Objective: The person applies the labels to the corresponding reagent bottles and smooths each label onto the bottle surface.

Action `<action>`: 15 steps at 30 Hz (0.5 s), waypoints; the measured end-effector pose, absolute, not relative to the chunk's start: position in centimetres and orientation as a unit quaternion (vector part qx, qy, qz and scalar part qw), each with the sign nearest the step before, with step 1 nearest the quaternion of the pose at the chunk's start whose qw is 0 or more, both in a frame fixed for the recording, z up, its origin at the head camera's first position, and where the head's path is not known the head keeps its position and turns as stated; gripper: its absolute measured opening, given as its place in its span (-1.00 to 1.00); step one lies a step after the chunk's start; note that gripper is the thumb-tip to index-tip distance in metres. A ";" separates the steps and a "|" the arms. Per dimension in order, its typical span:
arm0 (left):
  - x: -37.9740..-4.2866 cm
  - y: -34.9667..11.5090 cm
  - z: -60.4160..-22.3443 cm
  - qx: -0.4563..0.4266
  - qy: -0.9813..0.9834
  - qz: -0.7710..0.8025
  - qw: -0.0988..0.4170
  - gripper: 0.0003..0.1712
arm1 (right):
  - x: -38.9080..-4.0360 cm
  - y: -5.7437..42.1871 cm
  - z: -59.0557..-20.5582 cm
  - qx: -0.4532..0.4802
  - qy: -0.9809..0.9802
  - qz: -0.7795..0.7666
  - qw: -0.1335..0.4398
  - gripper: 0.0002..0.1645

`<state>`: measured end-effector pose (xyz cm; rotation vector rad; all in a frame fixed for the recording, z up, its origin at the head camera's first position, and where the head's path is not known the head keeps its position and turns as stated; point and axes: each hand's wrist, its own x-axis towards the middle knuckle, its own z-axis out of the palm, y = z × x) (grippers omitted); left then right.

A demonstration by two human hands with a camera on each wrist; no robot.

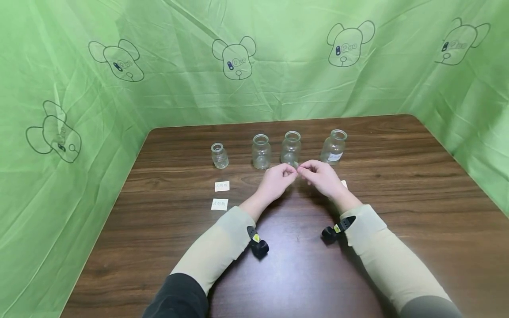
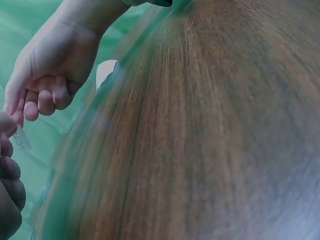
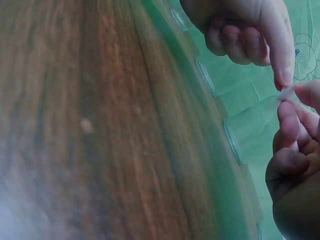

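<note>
Four glass jars in a row across the far part of the bench [image 1: 294, 265]. Rightmost, the labelled jar [image 1: 330, 145], carries a white label with writing on its front; the small jar [image 1: 220, 157] at far left and the two middle ones, left-middle jar [image 1: 261, 153] and right-middle jar [image 1: 291, 148], show none. Reckoning from that: one jar looks done, three bare, so most of the labelling seems left. Upper slip [image 1: 222, 186] and lower slip [image 1: 219, 204] lie on the bench, nearer the person than the small jar, one above the other in the head view, apart, both written on. Another white piece [image 1: 344, 183] lies beside the right wrist, mostly hidden behind it; cannot tell if it is written on. The label in work [image 2: 21, 139] is up off the bench, at the meeting fingertips of both hands. Left hand [image 1: 276, 182] pinches it between thumb and forefinger, other fingers curled under; right hand [image 1: 321, 179] pinches at it likewise, tips almost touching the left's. Whether a backing is being parted from it: too small to tell. Hands and label sit just in front of the right-middle jar, not yet applied to any glass.
</note>
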<state>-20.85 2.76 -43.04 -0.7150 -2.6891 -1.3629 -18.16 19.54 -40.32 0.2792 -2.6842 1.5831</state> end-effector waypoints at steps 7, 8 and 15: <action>-20.8 3.0 -43.2 -0.223 -0.874 -0.431 0.016 -0.85 | -19.4 20.3 -42.5 0.084 -0.860 0.504 0.005 -0.73; -20.8 3.1 -43.2 -0.225 -0.876 -0.427 0.016 -0.85 | -19.4 20.3 -42.6 0.084 -0.860 0.503 0.006 -0.73; -21.2 3.2 -43.3 -0.212 -0.880 -0.425 0.020 -0.85 | -19.8 20.0 -42.7 0.078 -0.865 0.496 0.022 -0.78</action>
